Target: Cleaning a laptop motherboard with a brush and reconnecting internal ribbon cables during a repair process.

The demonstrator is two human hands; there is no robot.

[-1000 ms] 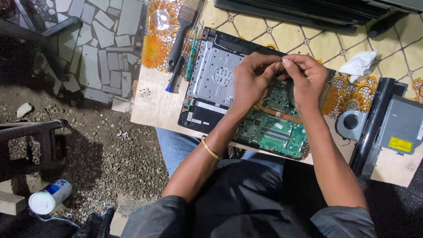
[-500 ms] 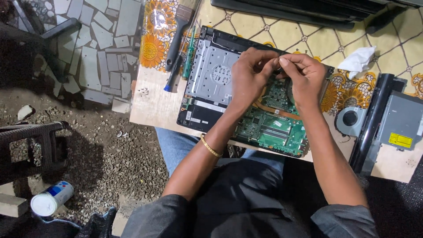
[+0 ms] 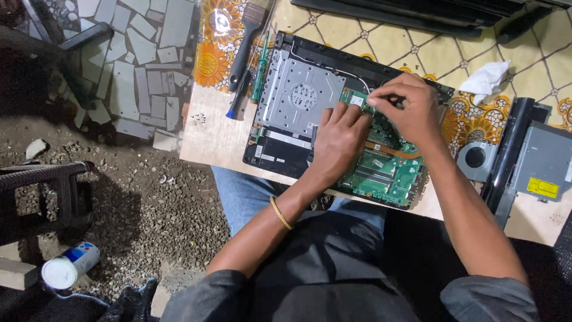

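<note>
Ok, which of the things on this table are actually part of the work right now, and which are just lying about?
In the work:
opened laptop base
green circuit board
left hand, flat on the board
right hand, pinching something small over it

Lying about:
brush
green screwdriver
crumpled tissue
cooling fan
optical drive
spray can

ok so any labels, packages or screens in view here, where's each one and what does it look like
Yellow label: small rectangle on the grey drive, right edge of the table.
Spray can: lying on the gravel at lower left, white cylinder with a blue and red label.
White sticker: tiny square on the green board, by the left hand fingertips.
No screen shows.
</note>
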